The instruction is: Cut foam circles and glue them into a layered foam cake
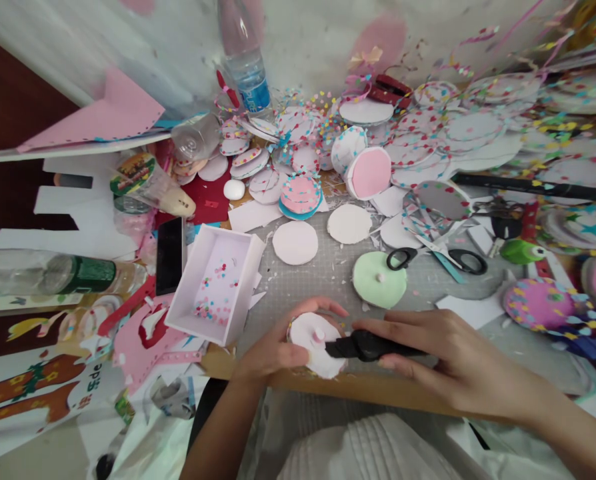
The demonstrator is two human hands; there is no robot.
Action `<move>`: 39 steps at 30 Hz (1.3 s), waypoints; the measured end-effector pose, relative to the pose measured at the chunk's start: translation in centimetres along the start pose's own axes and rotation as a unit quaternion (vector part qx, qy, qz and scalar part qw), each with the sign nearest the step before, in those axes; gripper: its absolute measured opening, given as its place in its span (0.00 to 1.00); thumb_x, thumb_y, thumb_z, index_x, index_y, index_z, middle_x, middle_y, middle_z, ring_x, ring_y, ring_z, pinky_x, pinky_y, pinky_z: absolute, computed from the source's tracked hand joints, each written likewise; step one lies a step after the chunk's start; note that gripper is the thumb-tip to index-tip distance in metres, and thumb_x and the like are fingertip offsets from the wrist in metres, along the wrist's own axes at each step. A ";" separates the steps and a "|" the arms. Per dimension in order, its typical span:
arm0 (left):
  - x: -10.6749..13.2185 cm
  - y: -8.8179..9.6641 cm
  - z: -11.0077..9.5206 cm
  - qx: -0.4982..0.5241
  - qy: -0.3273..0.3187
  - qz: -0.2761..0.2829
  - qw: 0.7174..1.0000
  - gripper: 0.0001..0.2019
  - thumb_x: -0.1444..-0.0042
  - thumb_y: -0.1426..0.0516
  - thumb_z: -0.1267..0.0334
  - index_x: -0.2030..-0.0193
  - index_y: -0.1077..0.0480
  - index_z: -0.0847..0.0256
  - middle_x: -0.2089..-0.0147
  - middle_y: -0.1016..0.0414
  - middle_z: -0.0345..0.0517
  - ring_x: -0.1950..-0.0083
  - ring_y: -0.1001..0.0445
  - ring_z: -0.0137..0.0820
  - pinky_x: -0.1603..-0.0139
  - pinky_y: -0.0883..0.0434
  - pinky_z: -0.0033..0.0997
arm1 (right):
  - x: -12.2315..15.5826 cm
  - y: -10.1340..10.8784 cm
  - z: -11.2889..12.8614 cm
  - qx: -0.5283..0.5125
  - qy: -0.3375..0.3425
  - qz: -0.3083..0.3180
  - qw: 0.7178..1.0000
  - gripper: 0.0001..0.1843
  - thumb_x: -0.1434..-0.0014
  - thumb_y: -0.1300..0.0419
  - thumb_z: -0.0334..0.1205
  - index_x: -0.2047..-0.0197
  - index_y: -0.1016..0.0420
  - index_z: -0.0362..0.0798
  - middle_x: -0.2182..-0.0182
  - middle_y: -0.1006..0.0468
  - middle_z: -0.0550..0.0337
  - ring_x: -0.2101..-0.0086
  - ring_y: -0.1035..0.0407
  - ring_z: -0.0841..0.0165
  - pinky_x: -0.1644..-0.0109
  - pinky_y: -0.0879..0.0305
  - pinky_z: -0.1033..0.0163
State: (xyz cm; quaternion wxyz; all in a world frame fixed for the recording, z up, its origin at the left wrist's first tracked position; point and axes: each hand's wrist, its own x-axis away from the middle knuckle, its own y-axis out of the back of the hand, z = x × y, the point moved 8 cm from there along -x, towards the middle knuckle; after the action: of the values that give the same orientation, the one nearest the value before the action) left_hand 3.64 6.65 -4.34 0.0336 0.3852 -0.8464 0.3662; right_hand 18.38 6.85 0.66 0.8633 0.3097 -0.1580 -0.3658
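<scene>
My left hand (288, 333) is closed around the edge of a white foam disc (325, 360) with a small pink knob in its middle. In my right hand (438, 353) is a black utility knife (373, 345), its dark blade pointing left over the disc, close to the knob. Whether the blade tip touches the surface I cannot tell. Just beyond my hands lies a light green disc (373, 287) with a pale knob. Two plain discs, one pinkish white (295, 243) and one cream (349, 223), lie flat on the grey cutting mat (323, 273).
A white open box (251, 267) with confetti stands left, beside a phone (170, 257). Scissors (441, 253) lie right of the green disc. Decorated discs (423, 137) pile up along the back, near an upright bottle (248, 73). Another bottle (63, 273) lies far left.
</scene>
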 end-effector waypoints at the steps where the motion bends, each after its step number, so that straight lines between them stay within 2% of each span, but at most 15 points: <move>1: -0.1 -0.1 0.4 0.027 0.006 0.009 1.000 0.37 0.61 0.36 0.48 0.43 0.35 0.61 0.62 0.26 0.47 0.67 0.27 0.33 0.70 0.34 0.26 | 0.0 0.0 0.1 -0.001 0.003 -0.003 1.000 0.22 0.31 0.50 0.43 0.36 0.36 0.53 0.59 0.19 0.54 0.66 0.23 0.65 0.67 0.30 0.64; 5: -0.5 -0.6 1.5 0.108 0.036 0.032 0.993 0.42 0.65 0.36 0.44 0.43 0.35 0.63 0.64 0.25 0.48 0.70 0.27 0.33 0.73 0.33 0.27 | -0.1 0.1 0.3 -0.008 0.009 -0.006 1.000 0.22 0.31 0.50 0.43 0.36 0.36 0.53 0.60 0.19 0.55 0.66 0.23 0.66 0.67 0.31 0.64; 8: -0.6 -0.5 1.5 0.107 0.036 0.018 0.993 0.41 0.62 0.36 0.43 0.42 0.36 0.63 0.62 0.25 0.50 0.69 0.27 0.33 0.70 0.31 0.29 | 0.0 0.2 0.2 -0.005 0.005 -0.012 1.000 0.21 0.31 0.50 0.43 0.37 0.36 0.53 0.58 0.19 0.55 0.64 0.23 0.65 0.65 0.30 0.63; 13: -0.5 0.9 0.4 0.014 -0.040 -0.046 0.998 0.38 0.54 0.39 0.36 0.42 0.36 0.60 0.57 0.26 0.51 0.65 0.27 0.33 0.68 0.32 0.27 | 0.3 0.5 -0.6 0.030 -0.018 -0.040 0.999 0.20 0.31 0.50 0.42 0.38 0.34 0.52 0.55 0.20 0.53 0.63 0.23 0.63 0.65 0.30 0.63; 16: 0.0 2.1 -0.9 -0.054 -0.105 -0.119 0.986 0.30 0.48 0.41 0.39 0.45 0.35 0.57 0.51 0.27 0.51 0.58 0.27 0.35 0.62 0.31 0.28 | 0.4 0.7 -0.9 0.065 -0.030 -0.053 0.996 0.20 0.31 0.51 0.43 0.39 0.34 0.51 0.55 0.20 0.51 0.62 0.22 0.61 0.66 0.30 0.62; 19: 0.9 2.6 -2.1 -0.155 -0.129 -0.182 0.963 0.25 0.43 0.43 0.45 0.43 0.34 0.57 0.46 0.28 0.51 0.48 0.29 0.39 0.51 0.31 0.33 | 0.4 0.7 -1.1 0.090 -0.037 -0.067 0.993 0.19 0.30 0.51 0.44 0.39 0.33 0.52 0.55 0.19 0.51 0.62 0.22 0.61 0.65 0.29 0.61; 21: 1.3 2.3 -2.5 -0.213 -0.115 -0.192 0.951 0.29 0.46 0.39 0.47 0.40 0.36 0.56 0.42 0.30 0.52 0.43 0.31 0.43 0.44 0.34 0.37 | 0.4 0.7 -1.1 0.096 -0.042 -0.072 0.992 0.19 0.30 0.51 0.45 0.40 0.33 0.52 0.56 0.19 0.51 0.63 0.22 0.62 0.65 0.29 0.61; 23: 1.5 1.9 -2.5 -0.252 -0.084 -0.197 0.944 0.38 0.55 0.32 0.51 0.38 0.38 0.55 0.40 0.31 0.52 0.41 0.33 0.46 0.41 0.35 0.40 | 0.3 0.6 -0.9 0.101 -0.044 -0.072 0.991 0.19 0.30 0.51 0.45 0.40 0.32 0.51 0.57 0.19 0.51 0.64 0.22 0.63 0.65 0.29 0.62; 25: 1.6 1.7 -2.4 -0.260 -0.059 -0.214 0.940 0.43 0.63 0.28 0.57 0.39 0.39 0.55 0.42 0.29 0.51 0.42 0.31 0.46 0.43 0.33 0.40 | 0.2 0.4 -0.6 0.106 -0.042 -0.067 0.991 0.19 0.30 0.51 0.45 0.40 0.32 0.50 0.59 0.19 0.51 0.66 0.23 0.64 0.67 0.30 0.63; 31: 0.6 0.6 -2.4 -0.179 -0.060 -0.232 0.954 0.31 0.59 0.31 0.63 0.48 0.36 0.58 0.54 0.22 0.49 0.55 0.23 0.39 0.55 0.26 0.35 | 0.1 0.4 0.5 0.132 -0.020 -0.082 0.988 0.19 0.31 0.51 0.46 0.42 0.31 0.49 0.63 0.20 0.52 0.71 0.24 0.67 0.71 0.33 0.65; 39: 0.3 0.5 -3.1 -0.185 -0.025 -0.268 0.945 0.25 0.64 0.35 0.66 0.56 0.32 0.61 0.64 0.23 0.45 0.63 0.25 0.35 0.63 0.26 0.32 | -0.2 0.8 1.1 0.171 -0.005 -0.104 0.980 0.19 0.32 0.49 0.46 0.43 0.30 0.48 0.65 0.20 0.54 0.73 0.25 0.66 0.74 0.37 0.63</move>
State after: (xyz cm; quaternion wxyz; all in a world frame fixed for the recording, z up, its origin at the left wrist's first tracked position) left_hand 2.35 8.67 -2.28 0.1800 0.5942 -0.7651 0.1705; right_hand 18.11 6.95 2.01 0.7541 0.4656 -0.1899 -0.4226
